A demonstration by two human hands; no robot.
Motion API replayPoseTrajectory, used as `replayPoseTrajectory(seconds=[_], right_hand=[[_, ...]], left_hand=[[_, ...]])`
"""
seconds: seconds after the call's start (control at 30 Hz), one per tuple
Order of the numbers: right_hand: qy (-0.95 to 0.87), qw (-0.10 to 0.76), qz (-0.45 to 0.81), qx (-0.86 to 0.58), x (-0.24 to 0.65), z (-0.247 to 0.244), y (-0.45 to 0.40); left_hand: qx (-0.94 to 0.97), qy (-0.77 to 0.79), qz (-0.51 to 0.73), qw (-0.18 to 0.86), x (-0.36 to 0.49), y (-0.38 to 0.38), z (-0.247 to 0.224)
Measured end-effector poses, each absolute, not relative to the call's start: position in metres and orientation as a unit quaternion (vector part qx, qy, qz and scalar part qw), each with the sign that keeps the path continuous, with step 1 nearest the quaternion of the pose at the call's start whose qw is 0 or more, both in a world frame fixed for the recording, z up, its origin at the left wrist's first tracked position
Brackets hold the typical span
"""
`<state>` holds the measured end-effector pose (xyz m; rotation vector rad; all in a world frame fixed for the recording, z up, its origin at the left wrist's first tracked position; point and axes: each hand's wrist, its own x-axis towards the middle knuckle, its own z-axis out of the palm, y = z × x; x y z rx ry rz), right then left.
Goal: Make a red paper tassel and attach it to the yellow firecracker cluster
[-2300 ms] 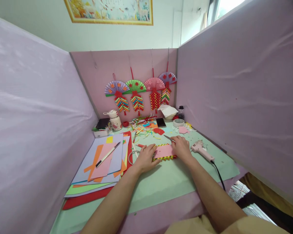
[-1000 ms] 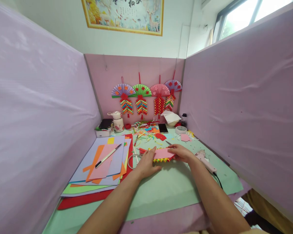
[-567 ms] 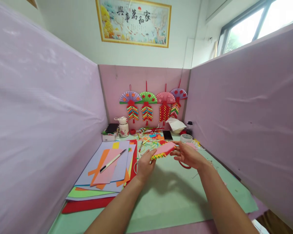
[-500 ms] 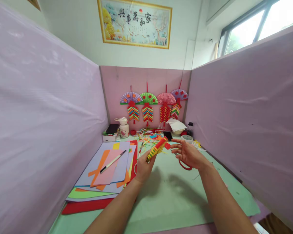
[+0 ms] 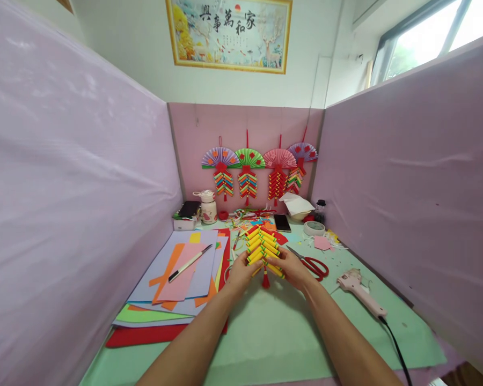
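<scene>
Framed pic on far wall, high above & well beyond L hand and R hand, has big black Chinese chars, L to R: 興 事 萬 和 家 (R to L: 家和萬事興). Under those, same pic, also above both hands, small script in short cols, too tiny to read.

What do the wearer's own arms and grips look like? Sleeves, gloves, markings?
Left arm and right arm are bare as far as the frame shows, tapering to the wrist: no sleeves, watch, bracelet, cables or visible markings. Left grip and right grip are ungloved human hands. Nail detail is too small to tell.
</scene>
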<state>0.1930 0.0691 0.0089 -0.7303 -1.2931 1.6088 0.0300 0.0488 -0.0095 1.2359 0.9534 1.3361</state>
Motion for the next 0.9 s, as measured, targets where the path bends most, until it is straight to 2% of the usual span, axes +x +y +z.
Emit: replayPoseTrajectory(seconds=[0.3, 0.9], right_hand=[[-0.553, 0.489, 0.616, -0.276, 0.192, 0.004, 0.070], [-0.568, 0.497, 0.586, -0.295, 0.189, 0.014, 0.061]], left_hand=[[0.558, 0.412, 0.573, 0.436, 0.028, 0.053, -0.008], [0.561, 0.357, 0.587, 0.461, 0.027, 0.048, 0.001]])
